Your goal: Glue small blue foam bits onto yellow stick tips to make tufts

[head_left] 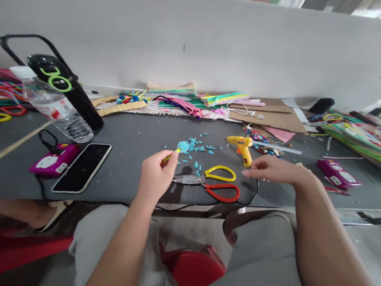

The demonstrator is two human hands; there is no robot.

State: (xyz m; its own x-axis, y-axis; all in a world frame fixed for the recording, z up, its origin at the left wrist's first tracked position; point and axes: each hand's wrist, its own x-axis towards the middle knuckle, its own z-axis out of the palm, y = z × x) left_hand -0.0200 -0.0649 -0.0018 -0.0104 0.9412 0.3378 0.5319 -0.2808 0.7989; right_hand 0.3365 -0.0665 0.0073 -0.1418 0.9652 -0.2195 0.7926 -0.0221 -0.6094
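My left hand (pixel 157 171) is closed in a pinch around a thin yellow-green stem with a light-blue tuft (pixel 183 147) at its tip. Small cut light-blue pieces (pixel 198 146) lie scattered on the table just beyond it. Below the tuft rest scissors (pixel 203 181) with one yellow and one red handle, blades towards my left hand. My right hand (pixel 275 169) hovers by the handle of a yellow hot glue gun (pixel 243 148), fingers partly stretched and apart, apparently holding nothing. The glue gun's nozzle points left.
On the left stand a water bottle (pixel 58 109) and a black flask (pixel 71 92), with a phone (pixel 83 168) and a purple box (pixel 54 160) nearer. Bundles of pipe cleaners (pixel 226 99) and cardboard (pixel 266 118) line the back. Another purple box (pixel 337 174) lies right. A black cord runs along the front edge.
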